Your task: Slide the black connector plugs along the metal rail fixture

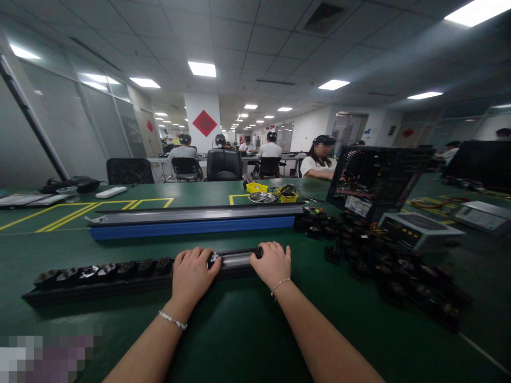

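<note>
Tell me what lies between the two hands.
In the head view, a silvery stretch of the black rail lies between the left hand and the right hand.

"How is the left hand (194, 272) held?"

"It is laid palm down, thumb pointed right."

"And the right hand (274, 264)?"

"It is curled, thumb pointed left. The left forearm (146, 340) and right forearm (319, 330) are extended from the near side, angled inward."
</note>
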A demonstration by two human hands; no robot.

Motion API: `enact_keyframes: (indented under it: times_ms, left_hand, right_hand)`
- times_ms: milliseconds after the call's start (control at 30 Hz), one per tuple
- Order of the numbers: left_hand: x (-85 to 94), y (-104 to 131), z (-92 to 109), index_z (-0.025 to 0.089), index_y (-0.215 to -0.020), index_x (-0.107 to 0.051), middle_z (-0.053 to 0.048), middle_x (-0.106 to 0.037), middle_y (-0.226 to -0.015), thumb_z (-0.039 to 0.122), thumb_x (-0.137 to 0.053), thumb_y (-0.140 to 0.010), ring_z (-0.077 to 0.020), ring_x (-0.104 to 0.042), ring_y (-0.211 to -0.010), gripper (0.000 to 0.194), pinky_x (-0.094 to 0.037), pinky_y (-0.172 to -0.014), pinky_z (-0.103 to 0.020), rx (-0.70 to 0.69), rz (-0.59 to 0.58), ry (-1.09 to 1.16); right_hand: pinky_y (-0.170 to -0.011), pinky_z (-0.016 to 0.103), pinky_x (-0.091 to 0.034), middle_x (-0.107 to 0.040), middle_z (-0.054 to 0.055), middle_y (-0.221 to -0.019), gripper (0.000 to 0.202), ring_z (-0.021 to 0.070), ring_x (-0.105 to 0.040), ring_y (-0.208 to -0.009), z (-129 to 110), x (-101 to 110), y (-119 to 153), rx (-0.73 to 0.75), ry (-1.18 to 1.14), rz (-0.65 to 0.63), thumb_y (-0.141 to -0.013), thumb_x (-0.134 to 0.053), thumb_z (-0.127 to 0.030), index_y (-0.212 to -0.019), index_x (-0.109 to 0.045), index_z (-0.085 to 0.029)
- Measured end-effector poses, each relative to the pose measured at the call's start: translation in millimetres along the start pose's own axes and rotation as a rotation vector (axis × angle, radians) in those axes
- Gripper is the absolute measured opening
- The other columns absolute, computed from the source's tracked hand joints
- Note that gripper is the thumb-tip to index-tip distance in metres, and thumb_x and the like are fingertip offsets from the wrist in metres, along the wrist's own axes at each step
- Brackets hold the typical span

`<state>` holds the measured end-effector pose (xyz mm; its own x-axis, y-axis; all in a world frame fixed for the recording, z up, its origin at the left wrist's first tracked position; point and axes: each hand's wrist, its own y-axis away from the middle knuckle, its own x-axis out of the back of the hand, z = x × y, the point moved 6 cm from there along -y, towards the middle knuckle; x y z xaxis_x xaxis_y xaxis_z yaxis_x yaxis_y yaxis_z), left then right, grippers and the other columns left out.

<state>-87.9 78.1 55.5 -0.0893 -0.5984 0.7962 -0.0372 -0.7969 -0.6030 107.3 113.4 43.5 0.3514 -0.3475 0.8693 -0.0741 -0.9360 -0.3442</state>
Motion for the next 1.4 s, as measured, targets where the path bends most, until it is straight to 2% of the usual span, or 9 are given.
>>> enact_keyframes:
  times_ms: [133, 300, 400, 567, 733, 933, 1067, 1400]
  left_hand:
    - [0.0, 0.0, 0.3, 0.024, -0.090, -0.064, -0.006, -0.064, -0.089, 0.045, -0.040, -0.079, -0.0215, -0.056, -0.084, 0.034, -0.032, -0.086, -0.038, -0.001, 0.006, -0.002]
    - [-0.7, 0.8, 0.3, 0.023, -0.092, -0.063, -0.005, -0.064, -0.089, 0.046, -0.040, -0.080, -0.0209, -0.055, -0.085, 0.034, -0.032, -0.087, -0.038, -0.012, 0.008, -0.027]
    - [-0.5, 1.0, 0.6, 0.024, -0.092, -0.063, -0.005, -0.064, -0.089, 0.045, -0.041, -0.080, -0.0209, -0.055, -0.084, 0.033, -0.032, -0.086, -0.038, -0.017, 0.009, -0.029]
    - [0.2, 0.4, 1.2, 0.024, -0.090, -0.063, -0.005, -0.064, -0.089, 0.045, -0.043, -0.079, -0.0205, -0.055, -0.084, 0.031, -0.032, -0.086, -0.037, -0.014, 0.007, -0.027]
    - [-0.8, 0.6, 1.0, 0.025, -0.091, -0.062, -0.005, -0.064, -0.089, 0.046, -0.040, -0.080, -0.0207, -0.056, -0.085, 0.033, -0.032, -0.086, -0.037, -0.020, 0.004, -0.039]
    - [-1.4, 0.8, 0.3, 0.024, -0.090, -0.062, -0.005, -0.064, -0.089, 0.046, -0.039, -0.081, -0.0210, -0.056, -0.084, 0.033, -0.031, -0.087, -0.038, -0.020, 0.007, -0.028]
    - [-0.9, 0.6, 0.3, 0.024, -0.090, -0.063, -0.005, -0.064, -0.089, 0.046, -0.040, -0.080, -0.0210, -0.056, -0.085, 0.033, -0.031, -0.088, -0.038, -0.018, 0.011, -0.017]
    - [-4.3, 0.4, -1.5, 0.023, -0.093, -0.062, -0.005, -0.064, -0.090, 0.045, -0.040, -0.081, -0.0215, -0.055, -0.088, 0.034, -0.029, -0.091, -0.039, -0.015, 0.029, 0.005]
  right_hand:
    - [-0.101, 0.054, -0.006, -0.062, 0.006, -0.101, 0.027, 0.0240, -0.044, -0.108, 0.8, 1.6, 1.1, 0.032, 0.029, -0.001, -0.078, -0.045, -0.039, -0.090, -0.063, -0.024]
    - [-0.100, 0.055, -0.007, -0.056, 0.009, -0.115, 0.035, 0.0300, -0.033, -0.121, 5.6, -0.1, 1.8, 0.003, 0.065, 0.037, -0.077, -0.047, -0.046, -0.098, -0.063, -0.024]
    - [-0.100, 0.055, -0.007, -0.057, 0.010, -0.115, 0.038, 0.0311, -0.033, -0.121, 6.8, -0.8, 1.6, -0.010, 0.080, 0.035, -0.077, -0.046, -0.046, -0.102, -0.062, -0.022]
    - [-0.101, 0.050, -0.011, -0.058, 0.010, -0.113, 0.036, 0.0293, -0.037, -0.118, 8.4, 0.4, 0.5, -0.034, 0.061, 0.018, -0.076, -0.046, -0.042, -0.102, -0.061, -0.021]
    - [-0.100, 0.044, -0.016, -0.059, 0.010, -0.114, 0.048, 0.0280, -0.039, -0.116, 11.0, 1.5, 1.0, -0.038, 0.018, 0.073, -0.074, -0.048, -0.040, -0.116, -0.053, -0.018]
    - [-0.099, 0.042, -0.015, -0.061, 0.008, -0.107, 0.034, 0.0271, -0.041, -0.113, 11.3, 0.3, 2.5, 0.000, 0.010, 0.126, -0.074, -0.049, -0.037, -0.102, -0.060, -0.021]
    - [-0.096, 0.038, -0.020, -0.062, 0.007, -0.100, 0.027, 0.0242, -0.045, -0.106, 10.0, 1.8, 2.6, 0.026, -0.001, 0.138, -0.074, -0.049, -0.036, -0.092, -0.062, -0.021]
    - [-0.093, 0.035, -0.021, -0.062, 0.006, -0.098, 0.026, 0.0215, -0.047, -0.100, 10.3, 2.9, 3.4, 0.040, -0.036, 0.182, -0.075, -0.050, -0.036, -0.094, -0.060, -0.021]
